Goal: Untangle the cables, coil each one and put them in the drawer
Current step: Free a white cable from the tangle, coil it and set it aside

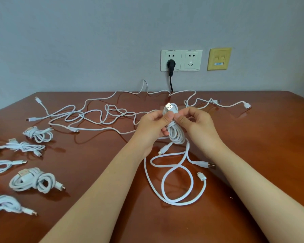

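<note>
Over the table [253, 137], left hand [151, 125] and right hand [198, 123] pinch the coiled cable [176, 135], fingers curled.

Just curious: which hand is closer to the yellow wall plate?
Right. The right hand is below the yellow wall plate, slightly left of it; the left hand lies farther left, across the cable bundle both hold.

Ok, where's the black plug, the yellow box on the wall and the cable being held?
black plug [170, 64]: head view, its round body.
yellow box [219, 58]: head view, its front face.
held cable [175, 135]: head view, its hanging loops.
</note>
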{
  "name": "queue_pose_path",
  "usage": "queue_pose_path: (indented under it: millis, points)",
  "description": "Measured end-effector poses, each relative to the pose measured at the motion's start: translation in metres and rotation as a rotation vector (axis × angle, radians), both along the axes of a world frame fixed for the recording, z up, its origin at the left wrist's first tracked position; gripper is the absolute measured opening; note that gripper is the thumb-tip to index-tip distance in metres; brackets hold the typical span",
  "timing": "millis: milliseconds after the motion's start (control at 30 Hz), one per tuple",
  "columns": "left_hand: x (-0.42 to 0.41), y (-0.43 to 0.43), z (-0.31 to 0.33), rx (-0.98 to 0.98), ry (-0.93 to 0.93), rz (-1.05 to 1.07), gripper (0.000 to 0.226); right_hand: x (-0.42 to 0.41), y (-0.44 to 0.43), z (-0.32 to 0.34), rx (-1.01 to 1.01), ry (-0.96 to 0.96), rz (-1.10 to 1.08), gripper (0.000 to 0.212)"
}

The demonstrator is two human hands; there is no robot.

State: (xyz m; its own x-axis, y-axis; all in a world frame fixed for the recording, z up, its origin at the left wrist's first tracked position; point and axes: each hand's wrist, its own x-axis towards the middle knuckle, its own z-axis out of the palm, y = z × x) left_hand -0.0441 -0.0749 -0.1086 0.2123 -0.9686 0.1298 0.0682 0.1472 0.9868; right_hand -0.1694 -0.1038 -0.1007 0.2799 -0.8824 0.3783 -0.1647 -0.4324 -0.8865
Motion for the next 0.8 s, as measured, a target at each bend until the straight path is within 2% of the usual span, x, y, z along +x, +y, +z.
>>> queue_pose_path:
  millis: [200,367,567,700,800]
  points:
    - [-0.004,0.0,0.0,0.016,0.025,-0.017,0.013,0.002,0.001,0.001,0.031,-0.042,0.015,0.029]
    - [-0.007,0.001,0.003,0.053,0.185,-0.024,0.014,0.004,0.0,0.0,-0.044,-0.033,-0.036,0.032]
    - [-0.008,0.003,0.002,0.029,0.103,0.014,0.013,0.0,-0.004,0.003,-0.181,0.176,-0.008,0.027]
    - [-0.009,0.003,0.0,-0.01,0.052,0.06,0.009,-0.006,-0.006,0.011,-0.114,0.279,0.041,0.028]
    - [-0.01,0.005,-0.001,-0.045,-0.012,0.065,0.011,-0.01,-0.004,0.017,0.033,0.273,0.111,0.027]
